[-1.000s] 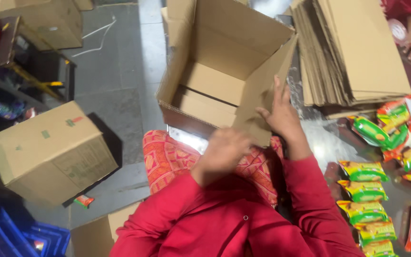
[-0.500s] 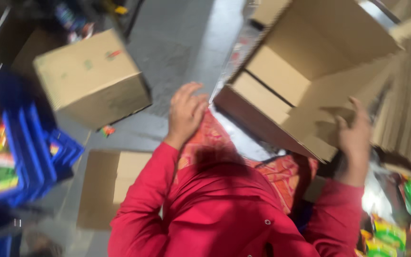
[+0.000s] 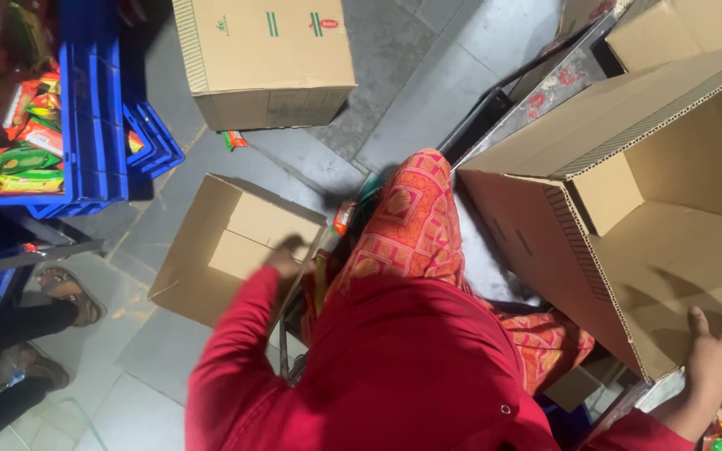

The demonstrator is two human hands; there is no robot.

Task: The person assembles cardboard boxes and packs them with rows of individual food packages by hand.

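Note:
My left hand (image 3: 284, 257) reaches down to the open small cardboard box (image 3: 229, 250) on the floor at my left side, its fingers on the box's inner flap; I cannot see if it grips. My right hand (image 3: 716, 351) presses with spread fingers against the inside of the large open cardboard box (image 3: 628, 209) that lies tipped toward me on the right. My red sleeves and patterned orange trousers fill the lower middle.
A closed cardboard box (image 3: 265, 58) stands on the grey tiled floor ahead. Blue plastic crates (image 3: 94, 125) with colourful snack packets sit at the upper left. Another person's sandalled feet (image 3: 64, 288) are at the left edge. More cartons lie at the upper right.
My view has swung left and down. My left hand has dropped from my knee to the small open box. My right hand has stayed on the large box.

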